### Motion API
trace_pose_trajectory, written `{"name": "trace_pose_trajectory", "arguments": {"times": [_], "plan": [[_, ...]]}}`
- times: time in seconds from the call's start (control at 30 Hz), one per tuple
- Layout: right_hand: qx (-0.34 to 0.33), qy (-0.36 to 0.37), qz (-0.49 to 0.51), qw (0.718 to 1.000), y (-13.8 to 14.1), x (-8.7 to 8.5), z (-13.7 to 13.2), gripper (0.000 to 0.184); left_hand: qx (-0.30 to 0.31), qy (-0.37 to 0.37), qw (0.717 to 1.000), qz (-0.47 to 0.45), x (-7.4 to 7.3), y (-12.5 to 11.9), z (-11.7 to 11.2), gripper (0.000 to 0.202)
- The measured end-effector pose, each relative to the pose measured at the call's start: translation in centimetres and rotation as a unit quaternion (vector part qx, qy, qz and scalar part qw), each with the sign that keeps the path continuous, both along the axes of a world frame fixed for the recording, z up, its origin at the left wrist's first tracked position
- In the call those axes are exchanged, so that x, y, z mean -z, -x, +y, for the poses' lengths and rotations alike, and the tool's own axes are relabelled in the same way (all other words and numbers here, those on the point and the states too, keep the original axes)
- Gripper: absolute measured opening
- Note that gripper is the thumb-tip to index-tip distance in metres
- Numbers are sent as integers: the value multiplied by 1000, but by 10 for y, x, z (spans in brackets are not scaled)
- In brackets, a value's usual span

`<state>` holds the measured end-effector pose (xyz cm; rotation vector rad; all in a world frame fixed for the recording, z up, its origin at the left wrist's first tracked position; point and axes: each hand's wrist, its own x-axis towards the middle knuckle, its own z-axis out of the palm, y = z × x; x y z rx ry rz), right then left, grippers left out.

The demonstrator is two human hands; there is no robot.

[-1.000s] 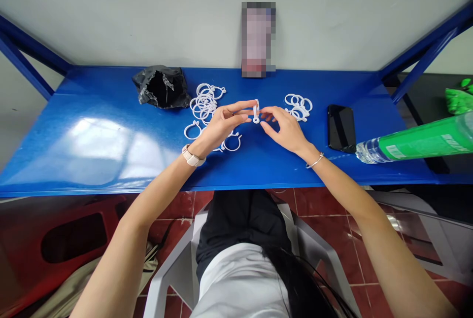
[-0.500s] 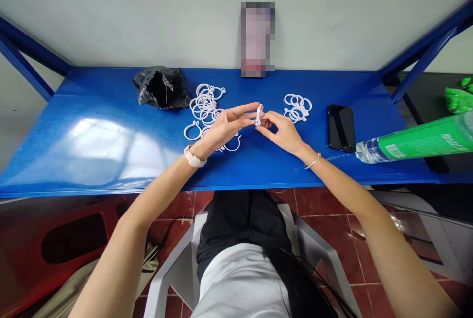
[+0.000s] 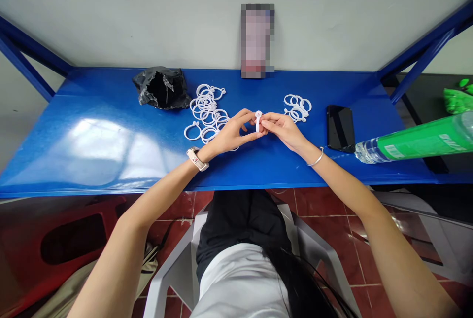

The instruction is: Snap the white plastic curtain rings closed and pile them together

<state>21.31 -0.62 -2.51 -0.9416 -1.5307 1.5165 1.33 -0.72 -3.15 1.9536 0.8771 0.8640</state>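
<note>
Both of my hands meet over the middle of the blue shelf (image 3: 92, 130), pinching one white plastic ring (image 3: 257, 120) between them. My left hand (image 3: 232, 135) grips it from the left with thumb and fingers curled. My right hand (image 3: 284, 129) grips it from the right, fingers closed. A larger heap of white rings (image 3: 206, 106) lies just behind my left hand. A smaller cluster of white rings (image 3: 297, 106) lies behind my right hand.
A crumpled black plastic bag (image 3: 161, 87) sits at the back left. A black phone (image 3: 340, 128) lies flat at the right, beside a water bottle with a green label (image 3: 417, 141) on its side. A blurred upright object (image 3: 257, 41) leans on the wall.
Both hands have drawn a little nearer to me and lower toward the shelf, closing tighter on the ring. The ring has turned between the fingers.
</note>
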Motion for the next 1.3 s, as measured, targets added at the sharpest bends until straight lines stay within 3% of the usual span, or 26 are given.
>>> {"name": "trace_pose_trajectory", "arguments": {"times": [0.2, 0.37, 0.53, 0.73, 0.93, 1.1, 1.2, 1.3], "plan": [[18, -32, -8, 999, 0, 4, 0, 38, 46, 139, 985, -93, -11, 2, -1, 48], [91, -153, -50, 983, -2, 8, 1, 35, 56, 243, 962, -114, -22, 3, -3, 47], [82, -243, -103, 961, 0, 5, -3, 29, 76, 339, 922, -171, -18, 3, 2, 53], [91, -232, -92, 964, 1, 7, -3, 25, 59, 393, 895, -200, -11, 4, 6, 56], [145, -205, -89, 964, 1, 10, 1, 28, -6, 320, 928, -191, -13, 4, 3, 58], [153, -205, -82, 963, 2, 10, -1, 29, -25, 136, 986, -87, -15, 4, -1, 67], [160, -220, -88, 958, 4, 7, -4, 30, -40, 43, 997, -55, -11, 4, -2, 66], [169, -233, -99, 953, 5, 5, -7, 33, -56, 26, 997, -54, -8, 4, -2, 59]]}}
